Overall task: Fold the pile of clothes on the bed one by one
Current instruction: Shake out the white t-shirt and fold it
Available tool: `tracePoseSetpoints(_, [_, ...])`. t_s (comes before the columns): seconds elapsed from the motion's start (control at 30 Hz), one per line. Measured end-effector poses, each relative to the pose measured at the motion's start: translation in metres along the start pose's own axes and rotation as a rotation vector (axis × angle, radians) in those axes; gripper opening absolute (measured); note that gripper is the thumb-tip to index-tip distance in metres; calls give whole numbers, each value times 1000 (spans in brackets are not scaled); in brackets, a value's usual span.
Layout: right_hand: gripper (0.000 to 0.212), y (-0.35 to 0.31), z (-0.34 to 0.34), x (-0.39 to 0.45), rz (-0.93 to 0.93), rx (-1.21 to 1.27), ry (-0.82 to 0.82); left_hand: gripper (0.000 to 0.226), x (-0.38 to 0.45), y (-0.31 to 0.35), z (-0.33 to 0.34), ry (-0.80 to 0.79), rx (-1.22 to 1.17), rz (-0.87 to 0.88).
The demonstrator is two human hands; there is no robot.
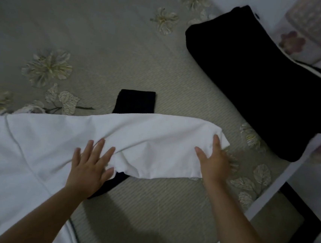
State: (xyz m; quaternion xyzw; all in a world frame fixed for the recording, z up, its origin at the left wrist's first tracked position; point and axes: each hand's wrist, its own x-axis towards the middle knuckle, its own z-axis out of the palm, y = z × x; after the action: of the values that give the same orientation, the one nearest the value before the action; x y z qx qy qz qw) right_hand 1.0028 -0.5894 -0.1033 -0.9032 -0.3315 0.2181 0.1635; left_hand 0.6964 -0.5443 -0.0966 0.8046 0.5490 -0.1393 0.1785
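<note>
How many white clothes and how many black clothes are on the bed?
White: 1, the white garment under both hands.
Black: 2, the small black piece partly beneath the white one, and the folded black garment at the bed's far right.
Total: 3

Two bare forearms enter from the lower edge, one from about 7 o'clock and one from about 5 o'clock. Neither shows a sleeve, cuff, watch, bracelet or ring anywhere along its visible length. The left hand [90, 170] is uncovered, with four fingers and a thumb in view and short nails. The right hand [213, 161] is likewise ungloved, its back turned to the camera; its far fingers are hidden from view.
</note>
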Motion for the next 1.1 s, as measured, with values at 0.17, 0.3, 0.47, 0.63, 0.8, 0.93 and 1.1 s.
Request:
tracePoseSetpoints(0.17, [67, -40, -9, -19, -113, 336, -7, 105, -12, -10, -14, 74, -82, -27])
tracePoseSetpoints(0.3, [68, -121, -6, -72, -298, 557, -140, 104, -58, -54, -27, 165, -153, -146])
tracePoseSetpoints(0.47, [71, -227, 32, -174, -634, 572, -340, 103, -155, -148, -19, 293, -237, -399])
tracePoseSetpoints(0.63, [70, -300, 98, -312, -891, 445, -493, 93, -285, -252, 13, 361, -248, -614])
tracePoseSetpoints(0.8, [69, -344, 178, -449, -1064, 306, -604, 97, -397, -343, 61, 378, -341, -804])
tracePoseSetpoints(0.93, [66, -367, 229, -523, -1117, 240, -568, 93, -455, -395, 97, 376, -402, -870])
tracePoseSetpoints(1.1, [68, -395, 286, -579, -1235, -70, -532, 77, -489, -434, 130, 489, -667, -1008])
